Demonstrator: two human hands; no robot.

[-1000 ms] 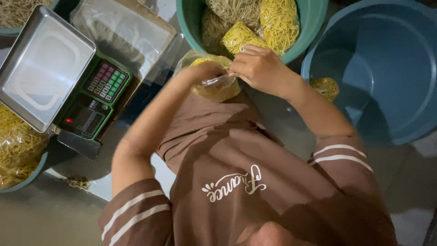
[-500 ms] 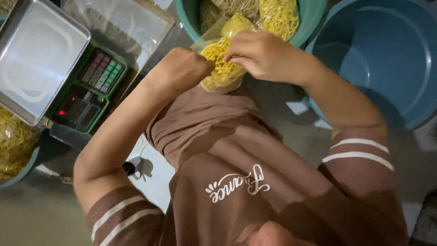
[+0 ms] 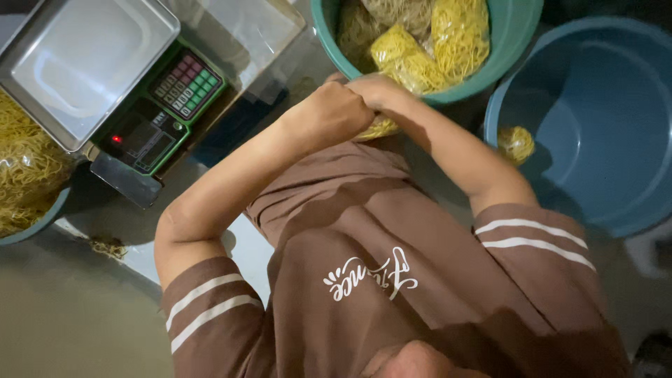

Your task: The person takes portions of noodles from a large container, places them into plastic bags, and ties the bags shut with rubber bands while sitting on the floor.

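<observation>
1. Left hand [image 3: 336, 112]: closed in a fist around the top of a noodle bag [image 3: 378, 128]. The knuckles face the camera.
2. Right hand [image 3: 381, 91]: closed on the same bag, pressed against the left hand. Its fingers are mostly hidden behind the left fist.
3. Noodle bag: a clear bag of yellow noodles, held between the two hands in front of the person's chest. Only its lower edge shows below the hands. It sits just beside the near rim of the green tub [image 3: 521, 42].
4. Green tub: holds several packed bags of yellow noodles [image 3: 458, 35], lying against one another.
5. Blue tub [image 3: 602, 126]: stands just beside the green tub, on the right-hand side. One small noodle bundle [image 3: 516, 143] lies against its inner wall.
6. Scale [image 3: 150, 105]: stands on the left-hand side, well apart from the hands. It has a steel pan [image 3: 77, 63], a green body, a coloured keypad and a dark display with one red light.
7. Clear plastic sheets [image 3: 245, 31]: lie between the scale and the green tub.
8. Loose noodles [image 3: 24, 168]: a pile fills a basin at the left edge, partly under the pan.
9. Shirt [image 3: 420, 280]: brown, with white stripes on both sleeves.
</observation>
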